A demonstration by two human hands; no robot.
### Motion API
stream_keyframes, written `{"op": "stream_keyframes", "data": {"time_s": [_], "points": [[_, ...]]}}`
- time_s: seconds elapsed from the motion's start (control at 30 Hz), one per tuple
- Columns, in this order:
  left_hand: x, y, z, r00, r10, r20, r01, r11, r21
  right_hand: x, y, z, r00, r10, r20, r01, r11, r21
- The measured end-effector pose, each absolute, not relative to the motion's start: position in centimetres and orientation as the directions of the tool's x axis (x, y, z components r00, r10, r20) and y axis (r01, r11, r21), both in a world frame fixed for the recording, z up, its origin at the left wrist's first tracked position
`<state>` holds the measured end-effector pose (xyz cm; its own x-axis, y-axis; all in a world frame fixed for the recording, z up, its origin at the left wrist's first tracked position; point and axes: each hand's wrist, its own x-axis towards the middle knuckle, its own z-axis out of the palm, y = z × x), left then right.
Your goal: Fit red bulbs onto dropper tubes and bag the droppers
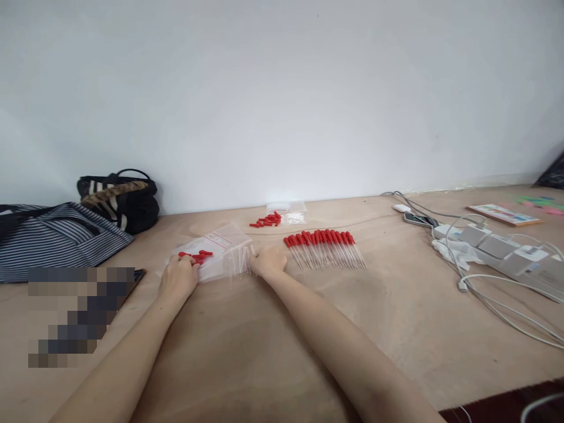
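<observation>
Left hand (180, 277) with bent fingers at red dropper bulbs (205, 253) on plastic zip bags (225, 237), right hand (269, 261) at thin clear tubes (241, 261), whether fingers of either hand grip something, I cannot tell, red-topped droppers (324, 247) lying in a row just beside right hand

On the tabletop (247, 352), the left hand's grip (178, 276) is at red caps (205, 253) on clear bags (231, 236), the right hand's grip (268, 261) is by thin clear tubes (240, 262), and a row of red-topped tubes (325, 238) lies just beside it.
</observation>
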<state>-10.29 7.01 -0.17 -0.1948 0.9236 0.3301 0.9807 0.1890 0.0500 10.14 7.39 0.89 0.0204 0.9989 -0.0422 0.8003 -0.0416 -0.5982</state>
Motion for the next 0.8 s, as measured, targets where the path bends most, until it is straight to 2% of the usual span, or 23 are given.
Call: {"op": "stream_keyframes", "data": {"time_s": [0.13,0.2,0.27,0.3,0.37,0.4,0.47,0.57,0.8], "points": [[-9.9,6.8,0.2,-0.164,0.899,0.405,0.986,0.161,0.041,12.2,6.5,1.0,-0.027,0.998,0.052,0.731,0.055,-0.68],[-8.6,6.2,0.6,-0.106,0.869,0.483,0.993,0.071,0.09,14.3,5.4,0.9,-0.073,0.987,0.144,0.688,0.155,-0.709],[-6.4,5.2,0.8,-0.021,0.859,0.511,0.962,-0.121,0.244,17.1,4.0,0.4,-0.115,0.96,0.254,0.645,0.267,-0.717],[-5.0,4.5,0.8,-0.025,0.872,0.489,0.91,-0.183,0.372,18.6,3.2,0.0,-0.164,0.911,0.38,0.581,0.4,-0.709],[-2.0,3.0,0.4,0.013,0.918,0.396,0.735,-0.277,0.619,21.7,1.8,-0.9,-0.225,0.805,0.55,0.495,0.58,-0.647],[-0.5,2.2,0.0,0.067,0.939,0.338,0.631,-0.302,0.714,23.0,1.1,-1.4,-0.256,0.766,0.59,0.489,0.629,-0.605],[2.1,0.9,-0.6,0.158,0.954,0.255,0.423,-0.299,0.855,25.0,0.0,-1.9,-0.319,0.728,0.606,0.496,0.674,-0.548],[4.1,-0.2,-1.3,0.247,0.954,0.169,0.264,-0.234,0.936,26.0,-1.0,-2.1,-0.336,0.738,0.586,0.504,0.666,-0.55],[4.0,-0.1,-1.5,0.289,0.948,0.136,0.236,-0.208,0.949,23.6,-1.4,-2.0,-0.348,0.771,0.534,0.516,0.633,-0.577]]}}
